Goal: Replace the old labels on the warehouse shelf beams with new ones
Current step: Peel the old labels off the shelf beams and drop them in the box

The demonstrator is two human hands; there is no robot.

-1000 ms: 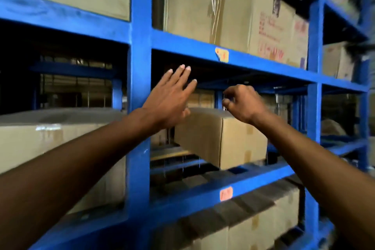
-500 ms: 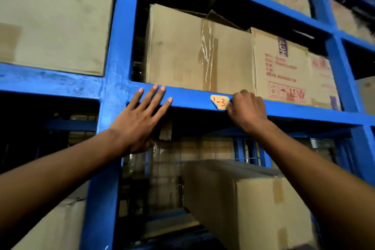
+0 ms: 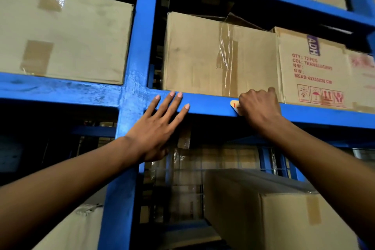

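Note:
A pale orange label [image 3: 234, 106] with red writing is stuck on the front of the blue shelf beam [image 3: 209, 104]. My right hand [image 3: 260, 107] covers the label's right part, its fingers curled against it; only the left end with a red "1" shows. My left hand [image 3: 157, 128] lies flat on the same beam further left, fingers spread, fingertips on the beam's face, next to the blue upright post [image 3: 134, 91].
Cardboard boxes stand on the beam: a taped one [image 3: 219, 55] right above the label, a printed one [image 3: 312, 67] to its right, a large one [image 3: 65, 32] in the left bay. Another box [image 3: 284, 215] sits on the lower level.
Both hands rose from the lower shelf level to this beam. My left hand settled flat on it, and my right hand slid left over the label, hiding most of it.

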